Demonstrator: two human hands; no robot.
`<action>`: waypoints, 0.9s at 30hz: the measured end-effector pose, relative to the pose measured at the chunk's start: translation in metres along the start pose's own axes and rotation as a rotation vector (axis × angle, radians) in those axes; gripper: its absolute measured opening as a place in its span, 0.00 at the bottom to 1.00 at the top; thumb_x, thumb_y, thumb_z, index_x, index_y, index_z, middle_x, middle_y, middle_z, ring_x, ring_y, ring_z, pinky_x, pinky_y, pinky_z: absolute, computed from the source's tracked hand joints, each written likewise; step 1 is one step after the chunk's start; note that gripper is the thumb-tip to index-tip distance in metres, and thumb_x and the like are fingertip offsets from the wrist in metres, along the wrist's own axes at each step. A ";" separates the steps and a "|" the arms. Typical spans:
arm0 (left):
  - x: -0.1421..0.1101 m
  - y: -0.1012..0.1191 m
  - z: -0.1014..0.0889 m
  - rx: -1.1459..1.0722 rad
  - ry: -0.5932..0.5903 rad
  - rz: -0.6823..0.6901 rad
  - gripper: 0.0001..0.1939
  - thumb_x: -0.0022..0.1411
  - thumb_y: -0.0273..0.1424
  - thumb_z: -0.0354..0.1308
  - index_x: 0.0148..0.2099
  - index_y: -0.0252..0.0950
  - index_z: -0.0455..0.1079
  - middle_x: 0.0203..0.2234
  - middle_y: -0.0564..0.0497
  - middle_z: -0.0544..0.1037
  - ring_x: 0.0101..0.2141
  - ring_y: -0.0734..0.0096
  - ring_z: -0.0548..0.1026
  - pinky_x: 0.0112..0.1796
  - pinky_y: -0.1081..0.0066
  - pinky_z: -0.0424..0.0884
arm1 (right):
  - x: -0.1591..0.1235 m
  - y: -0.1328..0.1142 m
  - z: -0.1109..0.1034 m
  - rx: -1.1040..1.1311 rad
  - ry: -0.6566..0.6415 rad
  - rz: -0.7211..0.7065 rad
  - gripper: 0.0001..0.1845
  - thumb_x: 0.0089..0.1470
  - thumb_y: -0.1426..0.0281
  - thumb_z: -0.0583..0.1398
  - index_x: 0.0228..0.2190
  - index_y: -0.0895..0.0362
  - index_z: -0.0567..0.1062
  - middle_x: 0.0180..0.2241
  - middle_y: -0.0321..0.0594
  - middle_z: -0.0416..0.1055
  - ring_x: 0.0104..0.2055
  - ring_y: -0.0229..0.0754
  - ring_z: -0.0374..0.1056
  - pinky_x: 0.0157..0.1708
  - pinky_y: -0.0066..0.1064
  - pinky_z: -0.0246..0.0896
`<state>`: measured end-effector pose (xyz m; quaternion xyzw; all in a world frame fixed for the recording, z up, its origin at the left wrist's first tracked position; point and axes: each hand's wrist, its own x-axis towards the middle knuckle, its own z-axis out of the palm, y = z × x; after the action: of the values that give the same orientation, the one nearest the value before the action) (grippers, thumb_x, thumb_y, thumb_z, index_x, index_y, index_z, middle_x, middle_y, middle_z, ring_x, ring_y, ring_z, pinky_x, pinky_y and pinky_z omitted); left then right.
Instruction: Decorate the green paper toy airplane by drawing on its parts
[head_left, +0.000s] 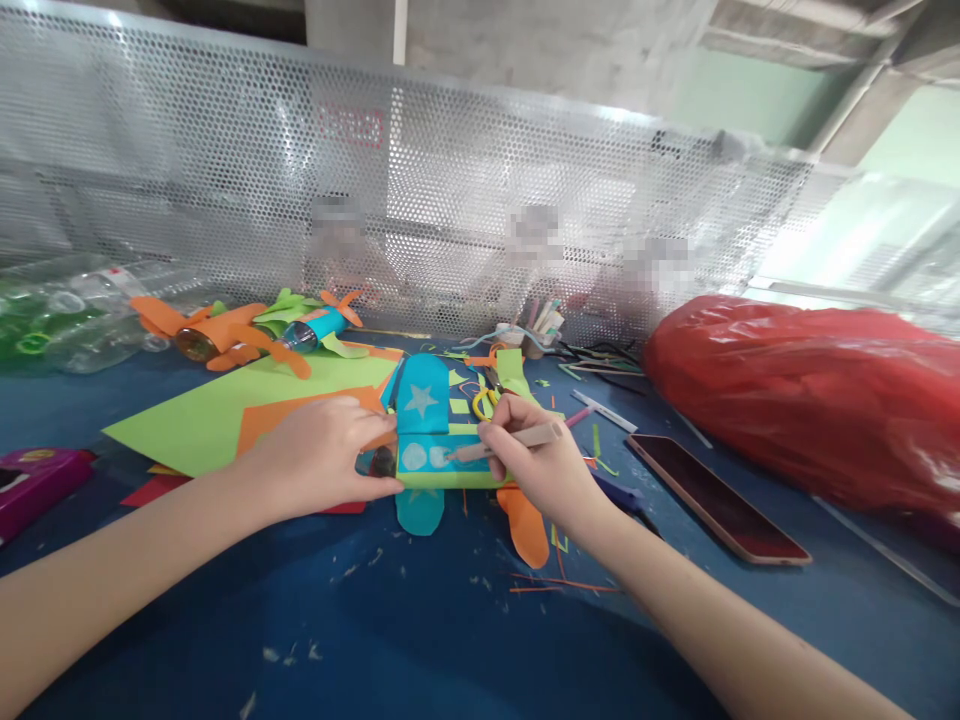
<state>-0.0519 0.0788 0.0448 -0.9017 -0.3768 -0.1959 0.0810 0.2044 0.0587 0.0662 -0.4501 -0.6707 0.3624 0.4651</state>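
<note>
In the middle of the table lies a toy plane (411, 482), a plastic bottle wrapped in blue and green paper. Its blue wing (420, 395) bears a silver star, and orange paper (529, 535) sticks out at the right end. My left hand (322, 455) is closed around the plane's left end, thumb and fingers on either side of the bottle neck. Pinched in my right hand (544, 465) is a beige marker pen (538, 436). Its tip meets the blue strip beside a pale, filled-in circle (413, 457); a second pale shape is at the tip.
Coloured paper sheets (187, 425) lie left, with an orange paper plane (217, 335) and clear bottles (97, 320) behind. Yellow-handled scissors (484, 403) and paper scraps sit beyond the plane. A phone (716, 500) and a red plastic bag (810, 400) are right. Perforated metal panels (465, 180) stand behind.
</note>
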 end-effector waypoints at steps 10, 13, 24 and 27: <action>0.000 0.002 -0.002 0.038 -0.004 0.005 0.14 0.65 0.43 0.66 0.45 0.39 0.78 0.38 0.47 0.84 0.39 0.54 0.80 0.38 0.61 0.74 | 0.000 0.000 0.001 -0.006 0.019 -0.011 0.13 0.52 0.62 0.61 0.21 0.51 0.64 0.14 0.27 0.66 0.18 0.34 0.61 0.22 0.28 0.57; 0.000 0.002 -0.002 0.028 -0.018 -0.006 0.14 0.64 0.43 0.67 0.45 0.39 0.79 0.37 0.47 0.84 0.38 0.53 0.80 0.38 0.61 0.74 | 0.001 0.000 0.001 -0.003 -0.003 -0.006 0.13 0.51 0.63 0.61 0.21 0.51 0.64 0.13 0.27 0.65 0.17 0.33 0.59 0.21 0.27 0.54; 0.000 0.001 -0.002 0.008 -0.018 -0.008 0.14 0.65 0.43 0.65 0.44 0.38 0.78 0.37 0.46 0.84 0.38 0.54 0.80 0.38 0.60 0.73 | 0.001 0.003 0.000 -0.012 0.004 -0.017 0.13 0.51 0.63 0.61 0.21 0.51 0.64 0.13 0.27 0.66 0.17 0.33 0.59 0.21 0.27 0.54; 0.000 0.002 -0.002 0.018 -0.011 -0.009 0.15 0.65 0.43 0.66 0.45 0.37 0.78 0.37 0.45 0.84 0.38 0.53 0.80 0.37 0.60 0.73 | 0.001 0.002 0.000 -0.020 -0.009 -0.018 0.12 0.50 0.64 0.61 0.20 0.51 0.64 0.13 0.27 0.65 0.16 0.33 0.58 0.20 0.26 0.53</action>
<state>-0.0514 0.0770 0.0461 -0.9004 -0.3828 -0.1880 0.0864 0.2045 0.0597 0.0647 -0.4472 -0.6803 0.3536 0.4607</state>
